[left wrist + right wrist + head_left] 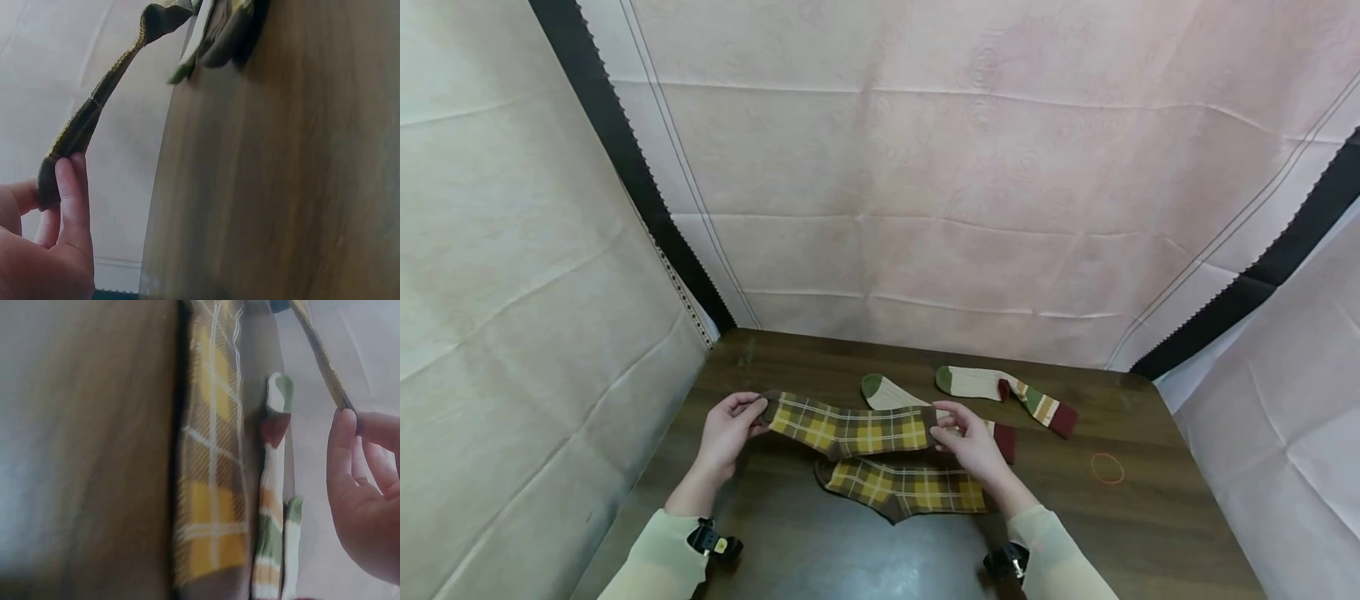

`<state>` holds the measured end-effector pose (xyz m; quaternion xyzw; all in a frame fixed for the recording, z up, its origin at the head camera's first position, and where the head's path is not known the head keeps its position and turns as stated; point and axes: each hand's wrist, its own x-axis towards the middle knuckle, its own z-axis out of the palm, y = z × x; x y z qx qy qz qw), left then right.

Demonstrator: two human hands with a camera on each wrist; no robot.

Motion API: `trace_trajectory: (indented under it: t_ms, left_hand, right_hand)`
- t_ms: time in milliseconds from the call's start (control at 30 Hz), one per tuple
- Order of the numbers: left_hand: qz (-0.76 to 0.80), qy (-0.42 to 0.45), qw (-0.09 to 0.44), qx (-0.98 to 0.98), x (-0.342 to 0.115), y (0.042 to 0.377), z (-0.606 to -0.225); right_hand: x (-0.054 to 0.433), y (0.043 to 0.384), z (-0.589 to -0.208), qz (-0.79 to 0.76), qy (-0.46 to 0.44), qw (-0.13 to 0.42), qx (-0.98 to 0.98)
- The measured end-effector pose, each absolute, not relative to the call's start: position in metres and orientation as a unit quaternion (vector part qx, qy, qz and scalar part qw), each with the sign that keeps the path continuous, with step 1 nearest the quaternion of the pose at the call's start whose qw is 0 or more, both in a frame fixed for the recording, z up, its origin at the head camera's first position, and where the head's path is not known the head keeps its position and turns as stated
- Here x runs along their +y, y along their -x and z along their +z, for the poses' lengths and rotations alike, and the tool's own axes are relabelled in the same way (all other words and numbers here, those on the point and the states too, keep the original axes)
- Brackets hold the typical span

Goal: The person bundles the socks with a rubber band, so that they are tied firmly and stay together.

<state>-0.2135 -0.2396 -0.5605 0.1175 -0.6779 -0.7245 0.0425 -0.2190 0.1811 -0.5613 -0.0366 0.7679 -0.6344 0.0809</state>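
Observation:
A yellow and brown plaid sock (pixel 850 430) is stretched sideways in the air between both hands. My left hand (pixel 730 429) pinches its dark toe end, seen close up in the left wrist view as a dark tip of the sock (pixel 49 184) between thumb and fingers. At the other end, my right hand (pixel 966 437) pinches the brown cuff; the right wrist view shows the sock's edge (pixel 331 378) between thumb and fingertips. Below it, a second plaid sock (pixel 917 490) of the same pattern lies flat on the table.
Behind the plaid socks lie two cream socks with green toes and dark red cuffs, one partly covered (pixel 887 394) and one bent (pixel 977 382). An orange rubber band (pixel 1107 468) rests on the brown wooden table (pixel 1150 517) at the right. Pale cloth walls (pixel 925 250) surround the table.

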Motion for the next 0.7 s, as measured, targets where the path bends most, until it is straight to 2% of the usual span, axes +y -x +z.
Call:
trace_trajectory:
  t_ms: [433,700]
  left_hand:
    - [-0.733,-0.099,0.001,-0.673,-0.21,0.201,-0.564]
    - [-0.724,-0.083,-0.039,-0.684,-0.193,0.199,-0.568]
  right_hand:
    - [0.224,0.193,-0.566,-0.61,0.022,0.085,0.787]
    - [0.25,0.189,-0.57,-0.606,0.037,0.118,0.786]
